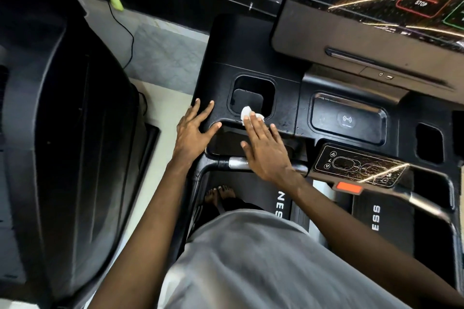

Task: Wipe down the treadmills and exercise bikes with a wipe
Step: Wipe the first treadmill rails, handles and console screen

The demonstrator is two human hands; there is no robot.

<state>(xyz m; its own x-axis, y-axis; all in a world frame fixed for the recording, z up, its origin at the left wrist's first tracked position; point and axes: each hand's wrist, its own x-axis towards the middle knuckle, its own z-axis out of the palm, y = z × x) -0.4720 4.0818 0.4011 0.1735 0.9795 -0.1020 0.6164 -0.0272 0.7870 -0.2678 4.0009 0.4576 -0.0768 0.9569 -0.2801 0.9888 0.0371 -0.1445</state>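
A: Fingers (254, 129) on R hand (267, 150), how?
B: Straight, close together, laid flat on the white wipe (246, 111), pressing it to the treadmill console (288, 98). Thumb out to the side, over the dark gap below.
A: Wipe where exactly?
B: Centre of frame, on the near rim of the square cup holder (252, 83). Bunched up, partly under the fingertips, partly poking over the recess edge.
A: L hand (194, 129)?
B: Just left of the R, apart from it. Fingers spread wide, palm down on the console's left corner, nothing held. Not touching the wipe.
A: Rest of console?
B: Right of the cup holder: wireless-charging tray (347, 120) w/ signal icon. Further right, a second dark recess (429, 143). Upper right: big display (376, 7) w/ red PAUSE/STOP box, glare streaks across. Lower right of centre: small tilted ctrl panel (359, 167) w/ arrow keys, orange-red safety tab (349, 187) just below.
A: Under the hands?
B: Metal grip bar (237, 163) beneath R wrist. Belt (261, 195) lower down w/ white lettering, bare foot (221, 193) on it. Grey shirt (251, 258) across bottom centre.
A: Left side?
B: Another black machine (62, 133), blurred. Thin black cable (130, 40) over pale floor, upper left. Small yellow-green thing (116, 2) at its top end, can't tell what.
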